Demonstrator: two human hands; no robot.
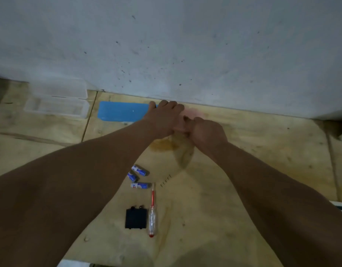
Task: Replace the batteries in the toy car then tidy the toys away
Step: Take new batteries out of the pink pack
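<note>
A clear plastic box (56, 101) sits against the grey wall (185, 45), a blue lid (122, 111) (lying flat) just beside it.

The wall (185, 45) closes off the far side, right behind the left hand (164, 118) and right hand (206, 133). Between the forearms, 3 batteries (138, 177), a row of small screws (166, 181), a screwdriver (152, 212) and a black cover (135, 218) clutter the plywood floor (243, 151). Far left, a clear plastic box (57, 99) and blue lid (124, 111) line the wall. To the right the floor lies bare.
</note>
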